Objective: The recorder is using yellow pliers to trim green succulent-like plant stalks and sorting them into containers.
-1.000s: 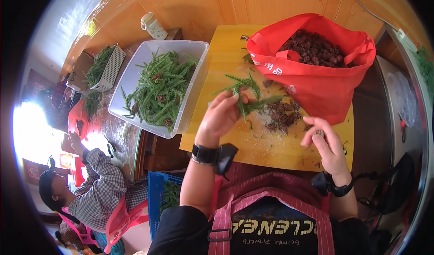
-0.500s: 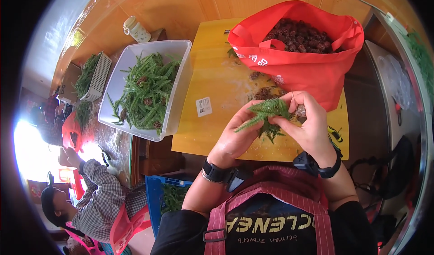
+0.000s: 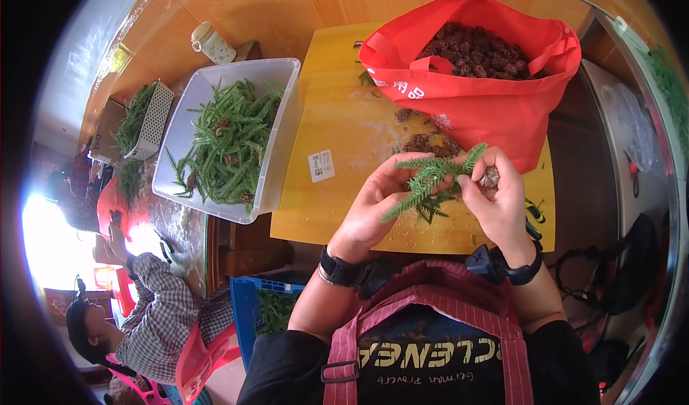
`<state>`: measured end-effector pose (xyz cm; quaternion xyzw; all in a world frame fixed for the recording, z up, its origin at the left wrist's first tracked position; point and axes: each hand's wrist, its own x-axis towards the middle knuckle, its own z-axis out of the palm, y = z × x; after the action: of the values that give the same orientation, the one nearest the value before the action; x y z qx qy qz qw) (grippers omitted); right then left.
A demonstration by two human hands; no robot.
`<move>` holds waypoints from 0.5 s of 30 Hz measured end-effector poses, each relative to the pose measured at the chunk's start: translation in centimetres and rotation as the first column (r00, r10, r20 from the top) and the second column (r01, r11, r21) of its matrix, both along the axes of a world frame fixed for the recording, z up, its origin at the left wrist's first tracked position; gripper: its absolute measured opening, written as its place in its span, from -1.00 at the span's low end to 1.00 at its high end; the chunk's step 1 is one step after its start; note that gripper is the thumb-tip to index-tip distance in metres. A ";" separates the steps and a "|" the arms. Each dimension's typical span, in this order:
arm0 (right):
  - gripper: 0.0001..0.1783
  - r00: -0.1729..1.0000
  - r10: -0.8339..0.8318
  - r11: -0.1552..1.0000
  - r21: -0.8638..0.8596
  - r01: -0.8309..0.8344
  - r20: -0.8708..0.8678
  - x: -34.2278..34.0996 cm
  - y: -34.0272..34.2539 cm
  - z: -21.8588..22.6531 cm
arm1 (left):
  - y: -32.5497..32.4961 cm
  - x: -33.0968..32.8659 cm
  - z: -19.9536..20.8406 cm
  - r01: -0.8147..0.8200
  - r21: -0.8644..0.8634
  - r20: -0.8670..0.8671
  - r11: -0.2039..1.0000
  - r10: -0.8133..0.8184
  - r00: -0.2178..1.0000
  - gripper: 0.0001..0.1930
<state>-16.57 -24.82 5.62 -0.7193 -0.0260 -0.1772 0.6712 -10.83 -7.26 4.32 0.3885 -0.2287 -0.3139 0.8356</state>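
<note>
Over the front of the yellow board [image 3: 344, 132], my left hand [image 3: 366, 207] is closed on a green artificial pine sprig [image 3: 430, 179], its needled branches fanning out between both hands. My right hand [image 3: 502, 204] pinches one branch of it with thumb and forefinger. A small brownish pine cone [image 3: 489, 178] sits among the fingers of the right hand. How the cone is joined to the sprig, if at all, cannot be made out. Just beyond the hands, loose brown pine cones [image 3: 430, 145] lie by a red bag [image 3: 495, 121] filled with more cones.
Left of the board stands a clear plastic bin [image 3: 288, 121] full of sprigs with cones. A label [image 3: 321, 165] lies on the board; a yellow-black hand tool [image 3: 535, 212] is at its right edge. A bottle [image 3: 213, 44] stands behind the bin. Another person [image 3: 154, 304] sits at far left.
My right hand has turned and drawn slightly right, now pinching an upright branch of the sprig. The cone shows more plainly among its fingers. My left hand keeps its hold.
</note>
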 end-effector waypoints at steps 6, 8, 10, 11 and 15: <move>-0.78 0.995 0.030 0.992 0.124 -0.018 -0.099 0.0 0.1 0.6 | 0.1 -0.3 1.4 -0.058 0.256 0.129 0.965 0.026 0.991 -0.49; -0.79 0.993 0.052 0.987 0.156 -0.035 -0.109 0.0 0.0 0.6 | 0.2 -0.3 0.8 -0.047 0.246 0.089 0.968 0.026 0.996 -0.48; -0.80 0.990 0.072 0.981 0.186 -0.049 -0.119 0.1 -0.2 0.8 | 0.3 -0.1 0.0 -0.017 0.187 0.050 0.982 0.008 0.999 -0.50; -0.80 0.982 0.112 0.968 0.239 -0.074 -0.150 0.1 -0.3 1.2 | 0.4 -0.1 -0.2 0.010 0.124 0.013 0.992 -0.012 1.000 -0.52; -0.80 0.947 0.223 0.905 0.410 -0.113 -0.232 0.2 -1.0 1.1 | 0.7 -0.1 -0.3 0.071 0.279 -0.068 0.958 -0.054 0.996 -0.65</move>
<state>-16.33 -25.78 6.76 -0.5832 0.0403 -0.0189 0.8111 -10.94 -6.52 4.06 0.4861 -0.1689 -0.3811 0.7681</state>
